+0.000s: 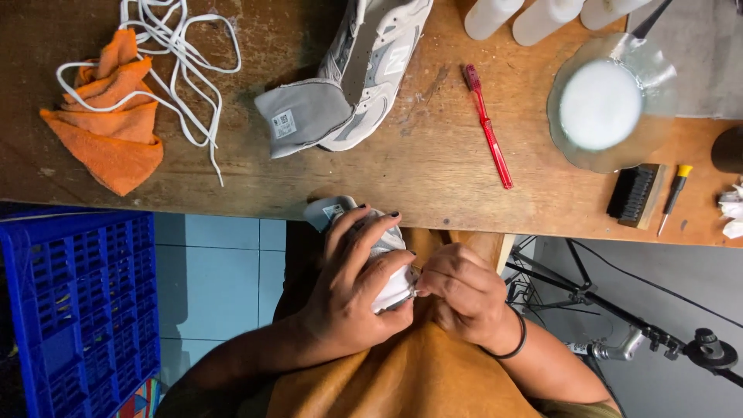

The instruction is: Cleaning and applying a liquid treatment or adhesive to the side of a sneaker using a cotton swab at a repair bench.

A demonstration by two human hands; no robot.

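Observation:
My left hand [352, 282] wraps around a grey and white sneaker [387, 246] held over my lap, below the table's near edge. My right hand [464, 290] pinches something small at the sneaker's side, fingers closed against it; what it pinches is too small to tell. A tan apron [402, 371] covers my lap. A second grey and white sneaker [364, 70] lies on the wooden table [433, 162] with its tongue pulled out. White laces [182, 54] lie loose beside an orange cloth [112, 124].
A red toothbrush [487, 128], a glass bowl of white foam [602, 104], a black brush [635, 195], a yellow-handled screwdriver [673, 197] and white bottles [534, 14] sit on the table. A blue crate [77, 302] stands at left, a tripod [619, 325] at right.

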